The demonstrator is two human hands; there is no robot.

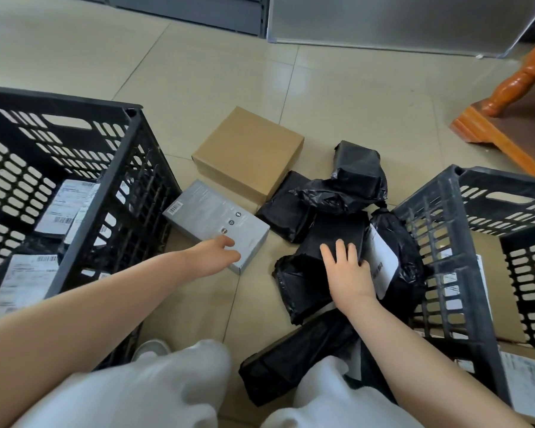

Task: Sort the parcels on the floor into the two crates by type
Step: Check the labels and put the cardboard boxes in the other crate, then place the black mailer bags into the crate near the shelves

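The grey box (216, 223) lay flat on the tiled floor (223, 72), and everything else sat around it. The left hand (212, 257) reached to its near end, fingers extended and touching the top near the corner; whether the thumb had hooked under the edge could not be told. Just left of the grey box stood the left crate (130, 193), black and slotted, holding dark packets with white labels. Just beyond the grey box, touching its far corner or nearly so, lay the brown box (249, 154), closed and flat.

To the right of the grey box sat a heap of black bags (337, 193), plastic-wrapped parcels piled against one another. The right hand (348, 270) lay on top of one bag (334, 233) in that heap, fingers spread and fairly straight, pressing on the plastic rather than closing around it. A labelled bag (389, 261) leaned just right of that hand, against the right crate (445, 242), which stood well right of the grey box and held cardboard boxes with labels. Nearer than the grey box another black bag (291, 359) lay by the person's white-trousered knees (155, 387). Far to the right beyond the grey box stood a wooden furniture leg (513, 84).
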